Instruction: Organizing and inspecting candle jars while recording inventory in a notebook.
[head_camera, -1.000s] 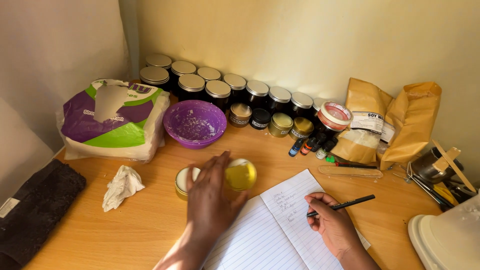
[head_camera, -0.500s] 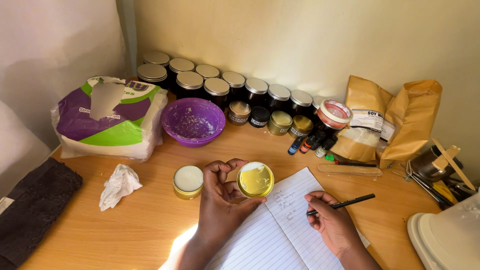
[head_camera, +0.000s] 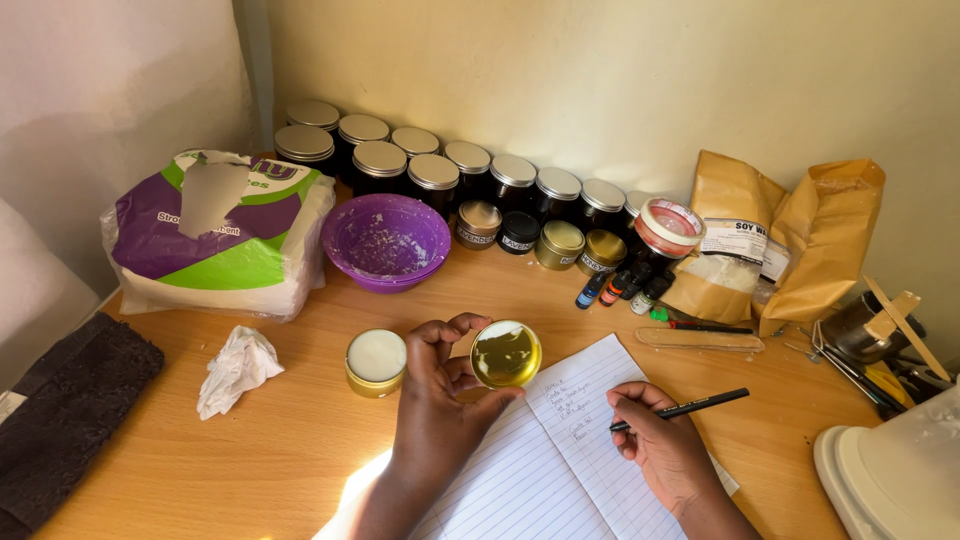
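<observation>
Left hand: the left hand (head_camera: 440, 395) is curled around a small gold tin (head_camera: 506, 354), thumb and fingers clasping its rim; the tin is held just above the wooden table (head_camera: 300, 440), its open mouth turned up to the camera.
Tin: a yellowish, glossy fill is seen inside; the tin sits at about 2 o'clock from the middle of the left hand, touching its fingertips.
Right hand: the right hand (head_camera: 665, 445) is closed on a black pen (head_camera: 690, 408), its tip resting on the lined notebook (head_camera: 560, 450), just beside a few written lines.
Second tin: a gold tin with white fill (head_camera: 376, 361) stands on the table at 10 o'clock from the left hand, near but apart.
Handling, as judged: the held tin is best kept level and gripped by the rim only, so the fill is not smeared or spilled; the notebook is best steadied under the writing wrist.
Surroundings: a purple bowl (head_camera: 386, 241) lies at 12 o'clock, a crumpled tissue (head_camera: 237, 368) at 9 o'clock.
</observation>
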